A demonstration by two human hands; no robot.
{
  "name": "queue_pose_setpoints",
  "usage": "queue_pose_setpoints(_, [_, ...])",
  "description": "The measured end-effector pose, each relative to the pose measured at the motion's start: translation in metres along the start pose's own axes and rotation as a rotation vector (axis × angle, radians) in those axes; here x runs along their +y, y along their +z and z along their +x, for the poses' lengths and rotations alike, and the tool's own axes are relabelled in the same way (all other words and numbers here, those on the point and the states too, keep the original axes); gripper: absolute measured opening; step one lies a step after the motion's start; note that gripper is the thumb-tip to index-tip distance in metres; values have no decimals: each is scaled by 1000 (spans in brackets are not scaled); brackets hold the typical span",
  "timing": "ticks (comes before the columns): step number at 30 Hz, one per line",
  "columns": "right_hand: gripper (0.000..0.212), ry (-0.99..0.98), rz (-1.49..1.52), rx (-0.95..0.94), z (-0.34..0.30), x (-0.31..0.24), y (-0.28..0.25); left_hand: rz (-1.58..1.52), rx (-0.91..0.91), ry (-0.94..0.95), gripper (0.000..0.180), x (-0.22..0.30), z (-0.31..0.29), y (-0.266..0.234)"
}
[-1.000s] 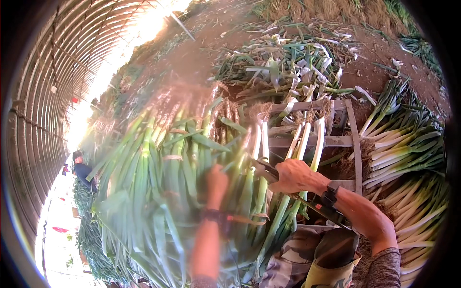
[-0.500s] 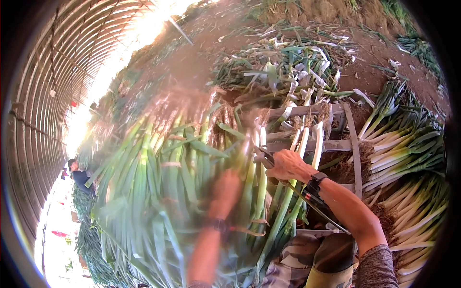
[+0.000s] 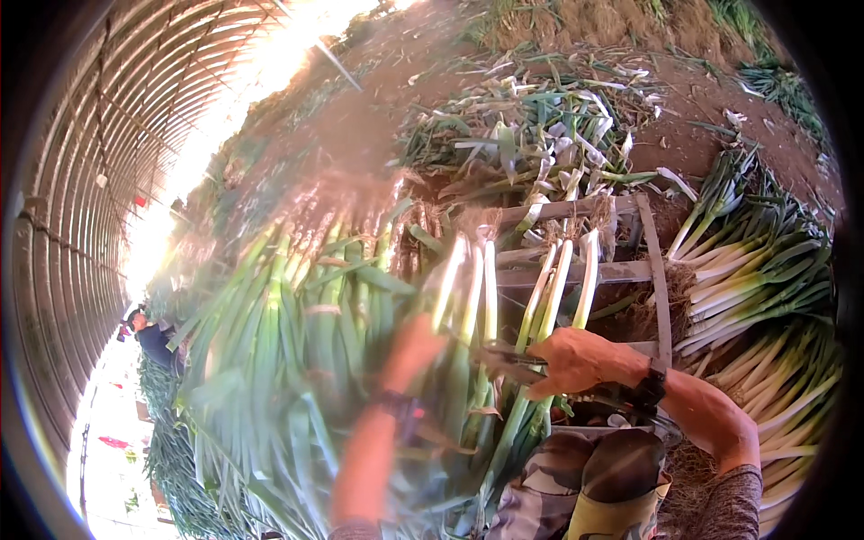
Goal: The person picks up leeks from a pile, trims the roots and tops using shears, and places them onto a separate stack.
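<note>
Left hand point(image 3: 409, 351) is motion-blurred against the big leek bundle point(image 3: 315, 360) across the lap, so I cannot tell whether its fingers are spread or closed; right hand point(image 3: 576, 360) has fingers curled shut on a dark cutting tool point(image 3: 508, 360) laid against three leeks point(image 3: 558, 297) on the wooden rack point(image 3: 652, 270). These long stalks look stiff at the white shank, floppy and slick in the leaf, so best gripped low on the shank; two trimmed piles point(image 3: 756, 270) lie right, one scrap heap point(image 3: 540, 144) beyond.
</note>
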State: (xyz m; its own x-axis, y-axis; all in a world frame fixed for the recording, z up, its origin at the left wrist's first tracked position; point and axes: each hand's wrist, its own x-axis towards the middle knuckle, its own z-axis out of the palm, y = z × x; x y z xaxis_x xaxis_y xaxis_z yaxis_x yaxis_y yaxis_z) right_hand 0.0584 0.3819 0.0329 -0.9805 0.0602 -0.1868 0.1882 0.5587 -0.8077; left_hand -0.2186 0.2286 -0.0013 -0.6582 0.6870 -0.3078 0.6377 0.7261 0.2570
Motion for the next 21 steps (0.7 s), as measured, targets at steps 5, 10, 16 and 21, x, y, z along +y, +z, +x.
queue_pose_setpoints(5, [43, 61, -159, 53, -9, 14, 11, 148, -68, 14, 40, 5, -7, -2])
queue_pose_setpoints(10, [54, 238, -240, 148, -14, 31, 16, 195, -167, -30, 43, 19, -5, 15])
queue_pose_setpoints(16, [52, 269, -282, 292, -30, 56, 22, 36, -38, 15, 47, 19, 0, 39])
queue_pose_setpoints(21, [52, 324, -373, 522, -58, 84, 40, -184, -14, 60, 56, 32, -1, 46])
